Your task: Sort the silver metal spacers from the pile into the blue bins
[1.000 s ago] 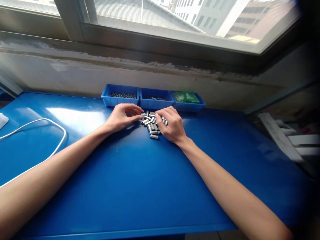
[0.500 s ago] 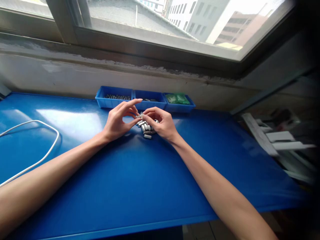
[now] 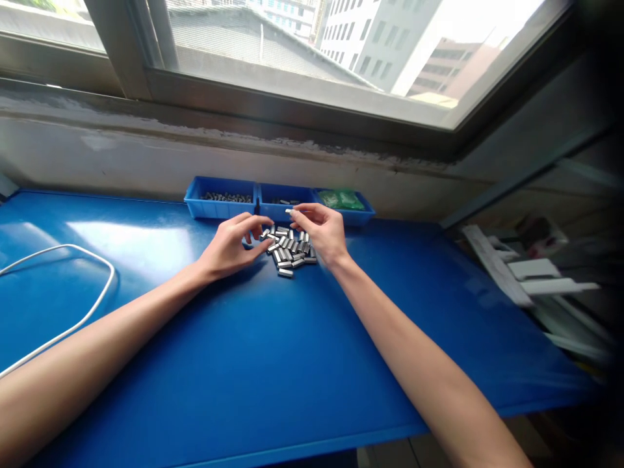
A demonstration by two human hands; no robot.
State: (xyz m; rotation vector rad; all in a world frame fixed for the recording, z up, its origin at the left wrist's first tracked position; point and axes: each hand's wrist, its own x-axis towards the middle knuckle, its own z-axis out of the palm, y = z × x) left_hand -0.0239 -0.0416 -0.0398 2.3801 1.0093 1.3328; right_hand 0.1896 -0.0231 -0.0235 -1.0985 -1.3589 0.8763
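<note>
A pile of small silvery metal bars (image 3: 287,247) lies on the blue tabletop (image 3: 273,364). At the pile's left edge is my left hand (image 3: 234,244), thumb and fingers apart with nothing held between them; its fingertips are beside the nearest bars. Over the pile's right side, my right hand (image 3: 320,231) pinches a small metal bar (image 3: 289,211) between thumb and forefinger. The bar's bright end sticks out past the fingertips, in front of the middle blue bin. Part of the pile is hidden behind my right hand.
Behind the pile stand three joined blue bins: the left bin (image 3: 221,207) holds small dark metal parts, the middle bin (image 3: 277,193) a few bars, the right bin (image 3: 358,214) a green bag (image 3: 341,199). A white cable (image 3: 104,286) curves at left. White pieces (image 3: 536,276) stand at right.
My hands were together over the pile and have parted. The right hand has lifted slightly away with the bar; the left has opened and lowered beside the pile. The view has shifted slightly.
</note>
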